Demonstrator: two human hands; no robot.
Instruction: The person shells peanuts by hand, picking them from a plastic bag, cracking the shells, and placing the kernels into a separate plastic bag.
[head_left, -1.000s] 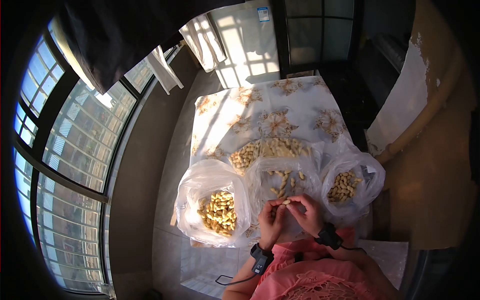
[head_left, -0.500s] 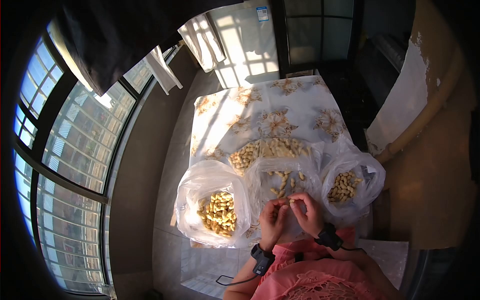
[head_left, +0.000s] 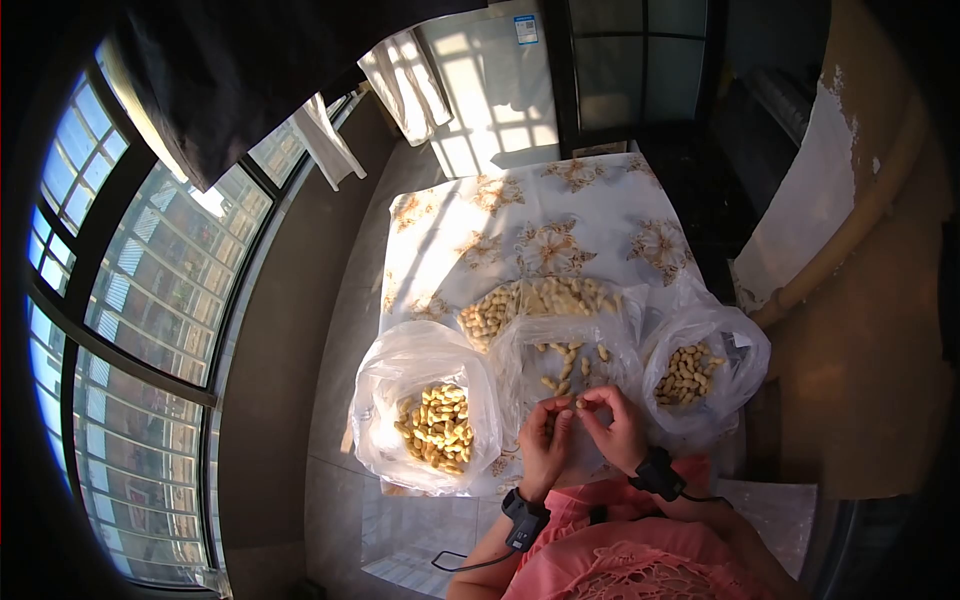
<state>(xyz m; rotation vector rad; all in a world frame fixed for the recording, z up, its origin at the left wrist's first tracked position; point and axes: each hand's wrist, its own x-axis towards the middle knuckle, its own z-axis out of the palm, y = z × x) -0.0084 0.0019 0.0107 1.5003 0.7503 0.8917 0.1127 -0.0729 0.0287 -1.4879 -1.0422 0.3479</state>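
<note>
My left hand (head_left: 547, 440) is closed at the near edge of the middle plastic bag (head_left: 510, 365), with peanuts partly showing inside its curled fingers. Close beside it, my right hand (head_left: 613, 430) pinches a small peanut (head_left: 581, 403) between thumb and finger. Several loose peanuts (head_left: 565, 365) lie in the middle bag just beyond my hands. To the left stands an open plastic bag (head_left: 375, 385) holding a heap of peanuts (head_left: 438, 428). On the right, another open bag (head_left: 748, 365) holds more peanuts (head_left: 688, 374).
A clear bag full of peanuts (head_left: 545, 295) lies behind the middle bag. Everything rests on a table with a floral cloth (head_left: 590, 205). Large windows (head_left: 170, 270) line the left side. Black devices with cables are strapped round both wrists.
My fingertips have shifted very slightly around the small peanut. The bags and the loose peanuts look unmoved.
</note>
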